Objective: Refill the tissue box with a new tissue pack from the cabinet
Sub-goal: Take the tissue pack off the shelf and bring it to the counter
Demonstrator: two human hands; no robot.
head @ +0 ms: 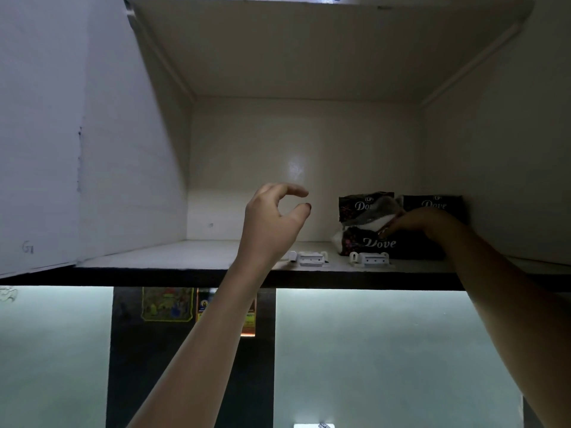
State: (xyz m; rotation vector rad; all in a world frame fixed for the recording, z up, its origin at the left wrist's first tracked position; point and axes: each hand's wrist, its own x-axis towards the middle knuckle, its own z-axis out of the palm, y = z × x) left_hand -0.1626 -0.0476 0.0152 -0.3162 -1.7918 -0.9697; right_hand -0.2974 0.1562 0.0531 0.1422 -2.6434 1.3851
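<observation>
Front tissue pack at 3 o'clock on the cabinet shelf is pinched by the right hand for lifting out — left hand held empty, fingers loosely curled, likely ready to assist.

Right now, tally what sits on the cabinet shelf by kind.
Dark Dove tissue packs: 3, front, back left, back right
White door catches: 2, left, right
Total: 5

I count three tissue packs toward the shelf's right end, two white catches at its front edge.
</observation>
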